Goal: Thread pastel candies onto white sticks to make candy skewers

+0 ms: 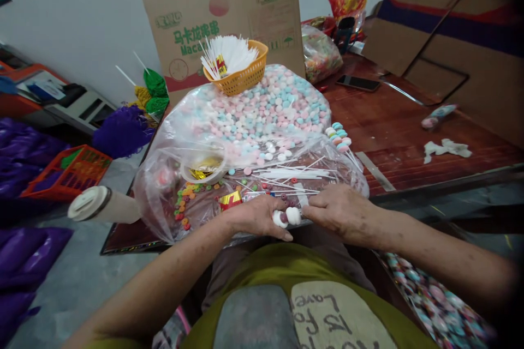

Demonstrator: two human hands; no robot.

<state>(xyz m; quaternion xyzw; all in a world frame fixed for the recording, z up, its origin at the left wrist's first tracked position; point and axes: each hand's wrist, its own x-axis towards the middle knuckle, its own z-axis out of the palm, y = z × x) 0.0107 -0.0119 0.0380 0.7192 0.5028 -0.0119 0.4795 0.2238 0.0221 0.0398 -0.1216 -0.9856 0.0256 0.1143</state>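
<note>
A short candy skewer (287, 217) of white round pieces with a dark ring between them lies in my left hand (264, 216), whose fingers curl round it. My right hand (341, 211) is closed in a pinch at its right end; what the fingertips hold is hidden. White sticks (292, 173) lie on the clear plastic just beyond. Left of them are a red-and-gold wrapper (230, 201), scattered coloured ring candies (183, 208) and a bowl (224, 168) of gold wrappers. Behind is a big clear bag of pastel candies (262, 114).
A yellow basket (244, 83) of white sticks rests on the bag, before a cardboard box (270, 16). Finished-looking candy skewers (339, 137), a phone (358, 83) and crumpled paper (447, 149) lie rightward. A lidded cup (118, 206) stands at the left edge.
</note>
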